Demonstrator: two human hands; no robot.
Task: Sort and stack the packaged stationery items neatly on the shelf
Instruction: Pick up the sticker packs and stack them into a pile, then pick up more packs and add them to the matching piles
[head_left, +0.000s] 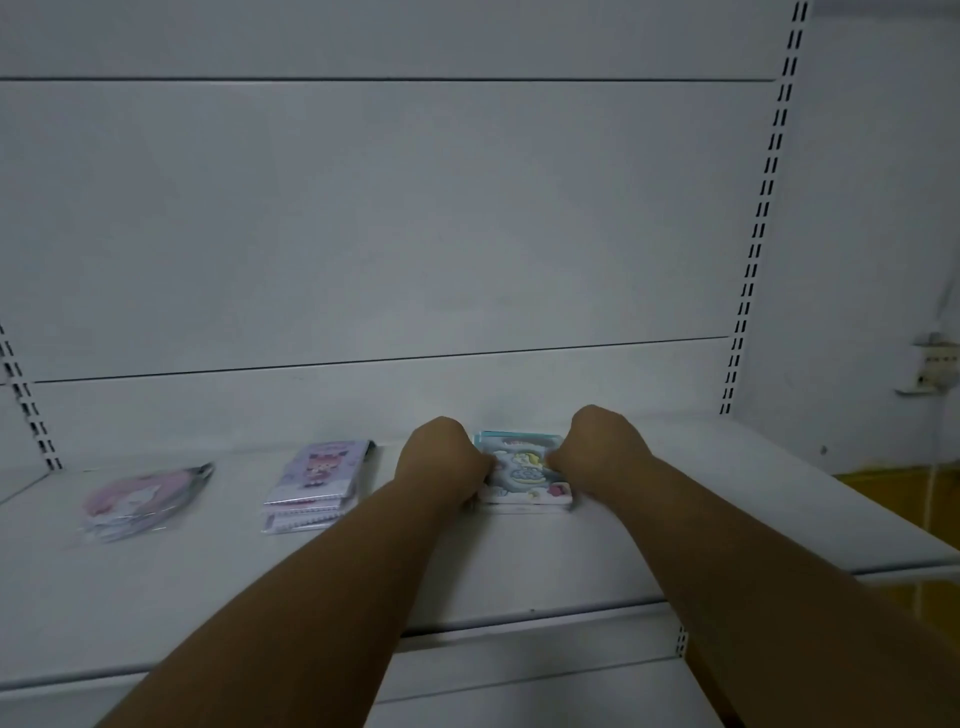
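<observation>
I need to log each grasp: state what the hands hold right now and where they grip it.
Both hands hold the blue stack of packaged notebooks on the shelf: left hand on its left edge, right hand on its right edge.

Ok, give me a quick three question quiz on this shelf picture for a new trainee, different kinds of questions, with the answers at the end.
1. True or false: both hands hold the blue unicorn pack.
2. Multiple choice: how many groups of packs lie on the shelf? A two, B three, C five.
3. Fill in: the pack furthest left is mostly ____ in colour.

Key:
1. True: the left hand and the right hand grip it from either side.
2. B: the pink round pack, the purple stack and the blue unicorn pack.
3. Pink.
</observation>
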